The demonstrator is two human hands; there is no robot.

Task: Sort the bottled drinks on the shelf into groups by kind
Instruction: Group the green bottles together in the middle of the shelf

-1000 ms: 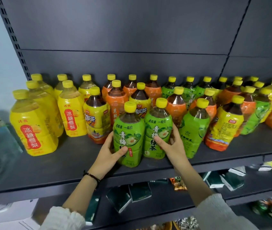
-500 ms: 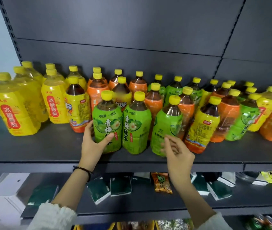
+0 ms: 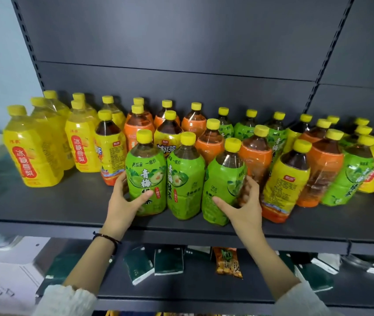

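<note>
Shelving in dark grey fills our view, its back panel [image 3: 181,42] rising behind the shelf [image 3: 56,201] that carries the bottled drinks. We see the bottles standing in rough rows, all with yellow caps. At the left end the yellow pear-drink bottles [image 3: 33,156] stand grouped together. Towards the middle are orange-labelled bottles [image 3: 208,144] of dark tea, with yellow-labelled tea bottles [image 3: 110,153] mixed among them. Further right the kinds are mingled, with green, orange and yellow labels side by side.

Near the front edge of the shelf, about the middle, we find three green-labelled bottles in a row. The left green bottle [image 3: 146,176] and the middle green bottle [image 3: 184,179] stand upright and touch each other. The right green bottle [image 3: 222,185] sits just beside them, its cap leaning a little to the right.

The left hand [image 3: 122,206] grips the left green bottle low on its body, thumb across the front label and fingers [image 3: 121,179] curled round its left side. The right hand [image 3: 245,206] holds the right green bottle the same way, thumb on the front and fingers [image 3: 253,188] curled round its right side.

Below, on the lower shelf [image 3: 181,286], we make out dark green packets [image 3: 168,261] and an orange snack packet [image 3: 228,263]. A black bracelet [image 3: 107,238] circles the left wrist.
</note>
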